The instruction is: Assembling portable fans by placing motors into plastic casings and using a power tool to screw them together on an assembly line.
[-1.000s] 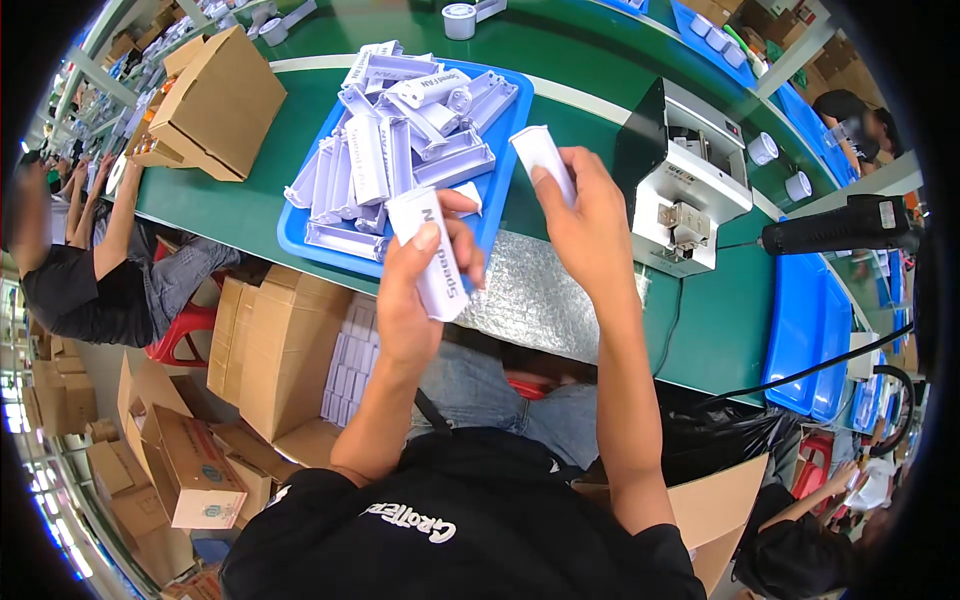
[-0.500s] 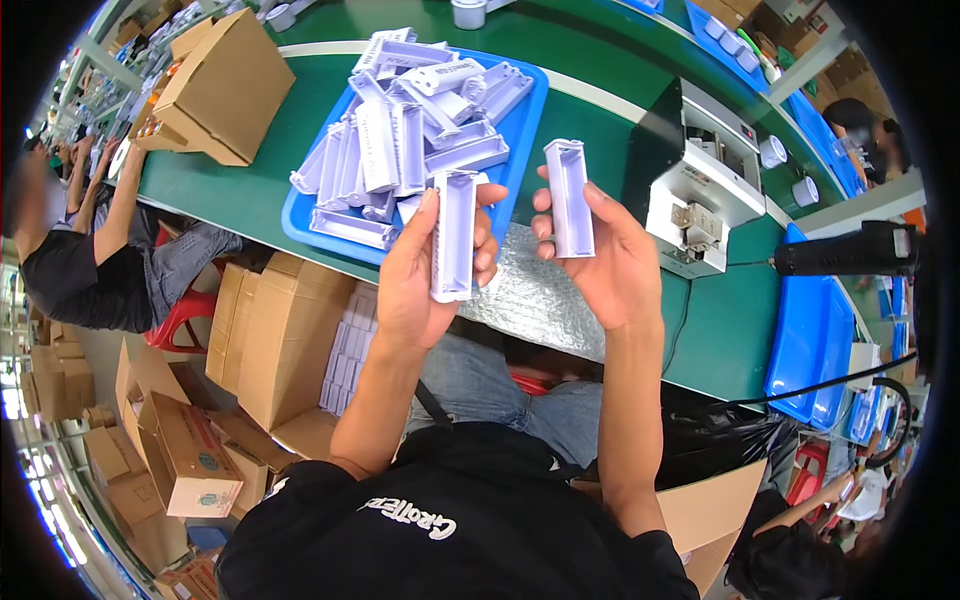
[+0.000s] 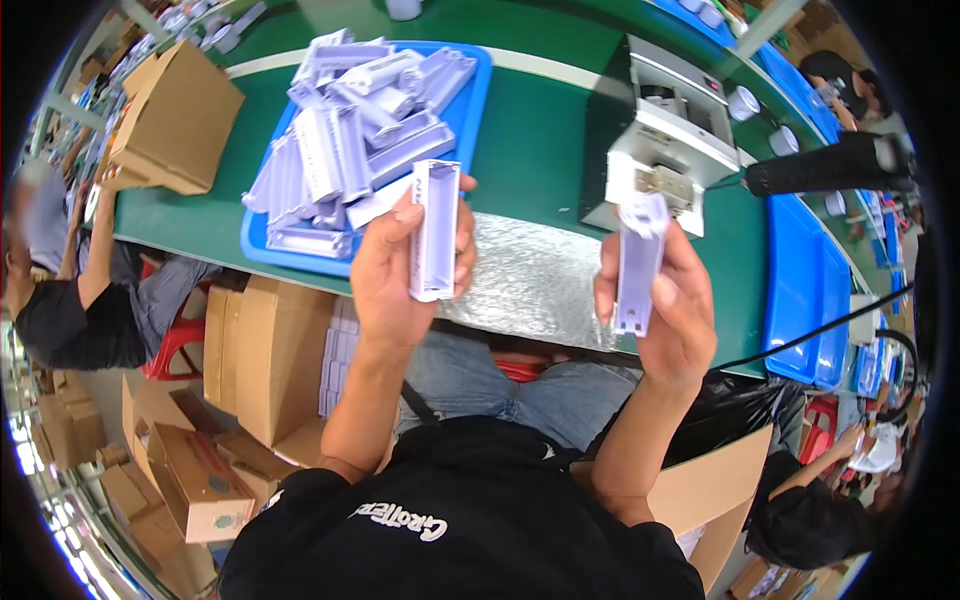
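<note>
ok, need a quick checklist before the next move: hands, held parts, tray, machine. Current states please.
1. Left hand grips its white part: ok, thumb and fingers on opposite sides, open channel facing the camera.
2. Right hand grips its pale part: ok, held between thumb and fingers.
3. Held parts separated: ok, visible gap between them.
4. Pale part not touching the machine: cannot tell, they overlap in this view.
5. Heap of parts neatly ordered in the blue tray: not ok, piled at mixed angles.
6. Machine powered: cannot tell.
</note>
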`<action>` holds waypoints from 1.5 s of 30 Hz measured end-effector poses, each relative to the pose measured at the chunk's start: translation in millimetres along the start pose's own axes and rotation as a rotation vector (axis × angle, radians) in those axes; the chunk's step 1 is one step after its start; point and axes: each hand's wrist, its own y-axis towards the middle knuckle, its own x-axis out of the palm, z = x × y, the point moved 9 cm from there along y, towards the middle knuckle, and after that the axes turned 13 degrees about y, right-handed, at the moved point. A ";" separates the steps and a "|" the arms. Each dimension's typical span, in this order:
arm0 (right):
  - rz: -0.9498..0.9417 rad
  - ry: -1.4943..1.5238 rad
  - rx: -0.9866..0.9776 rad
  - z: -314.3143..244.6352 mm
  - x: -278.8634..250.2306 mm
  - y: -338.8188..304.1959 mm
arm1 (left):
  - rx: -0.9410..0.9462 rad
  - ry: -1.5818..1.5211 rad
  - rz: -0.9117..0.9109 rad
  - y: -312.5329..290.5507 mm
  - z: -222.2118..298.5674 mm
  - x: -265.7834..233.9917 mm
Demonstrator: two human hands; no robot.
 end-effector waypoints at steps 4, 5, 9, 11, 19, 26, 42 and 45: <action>-0.063 0.102 -0.176 -49.8 -28.9 -36.6 | 0.126 0.483 0.065 25.7 43.7 14.3; -0.130 0.179 -0.245 -63.0 -34.2 -45.1 | 0.191 0.634 0.051 36.6 58.6 26.2; -0.259 0.348 -0.513 -106.2 -49.2 -67.1 | 0.356 1.463 -0.125 105.1 73.8 63.0; -0.172 0.369 -0.691 -132.2 -67.5 -75.1 | 0.395 1.659 -0.182 147.0 57.4 74.2; 0.719 -1.414 -0.946 -145.7 -100.1 -51.6 | 0.205 2.243 -0.321 215.3 -59.5 33.0; 0.861 -1.413 -0.759 -118.2 -120.7 -78.5 | 0.488 2.015 -0.060 212.5 8.6 86.9; 0.935 -0.669 -0.483 -87.6 -164.4 -85.7 | -0.133 0.719 -0.195 101.9 34.6 40.9; 0.937 -0.797 -0.372 -84.2 -165.6 -82.7 | -0.192 0.482 -0.303 38.9 3.2 52.2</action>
